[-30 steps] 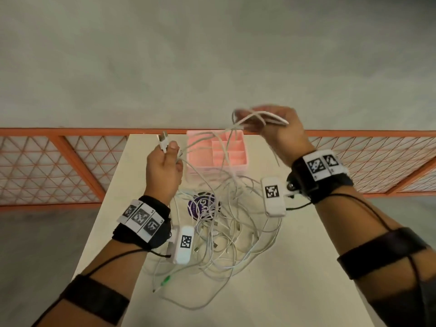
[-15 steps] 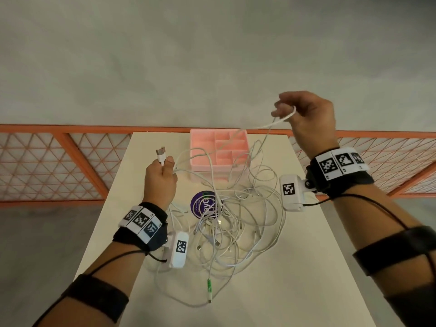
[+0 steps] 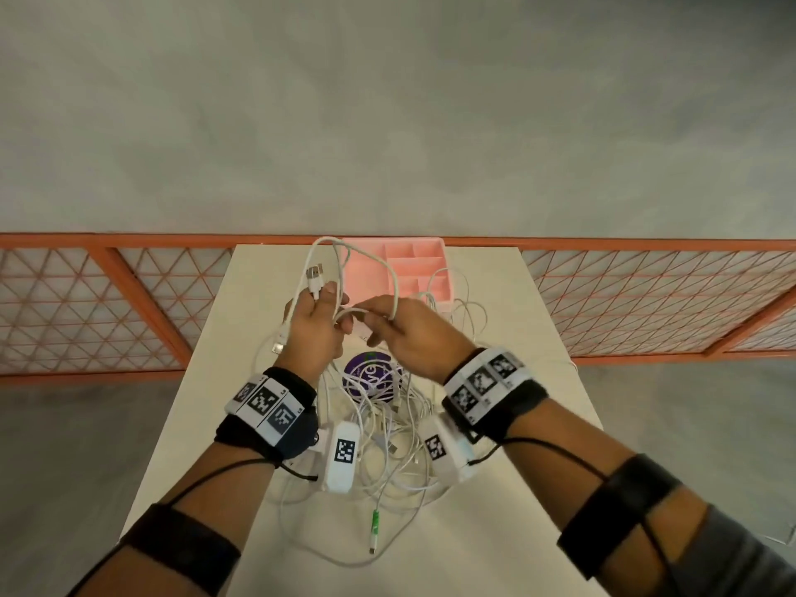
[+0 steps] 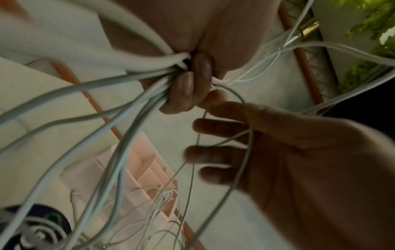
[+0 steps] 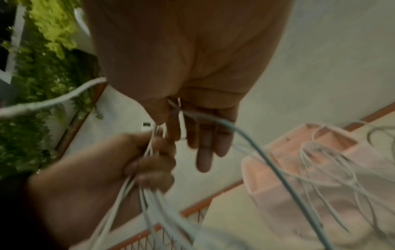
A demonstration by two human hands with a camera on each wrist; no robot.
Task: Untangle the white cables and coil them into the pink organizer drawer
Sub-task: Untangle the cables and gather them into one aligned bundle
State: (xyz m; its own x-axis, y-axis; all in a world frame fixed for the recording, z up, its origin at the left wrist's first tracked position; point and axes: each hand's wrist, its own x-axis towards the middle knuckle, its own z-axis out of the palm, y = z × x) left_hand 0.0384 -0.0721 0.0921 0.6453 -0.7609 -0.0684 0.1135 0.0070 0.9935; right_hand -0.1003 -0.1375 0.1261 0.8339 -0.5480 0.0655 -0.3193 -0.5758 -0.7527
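Note:
A tangle of white cables [image 3: 387,445] lies on the table's middle. My left hand [image 3: 321,303] is raised above it and grips a bundle of cable strands [image 4: 132,81]. A USB plug [image 3: 314,275] sticks up past its fingers. My right hand [image 3: 374,323] sits close beside the left and pinches a loop of the same white cable [image 3: 366,313], which also runs across its palm [image 4: 250,143]. The pink organizer drawer [image 3: 413,265] stands at the table's far edge, with some cable loops draped over it [image 5: 320,152].
A purple round sticker [image 3: 372,377] shows under the tangle. A green-tipped plug [image 3: 375,521] lies near the front. The beige table [image 3: 517,402] is narrow, with an orange mesh railing [image 3: 129,295] behind and beside it. Bare tabletop lies to the right.
My right hand has come down from high on the right to meet the left hand at the centre. The cable that was stretched between them now hangs in loops.

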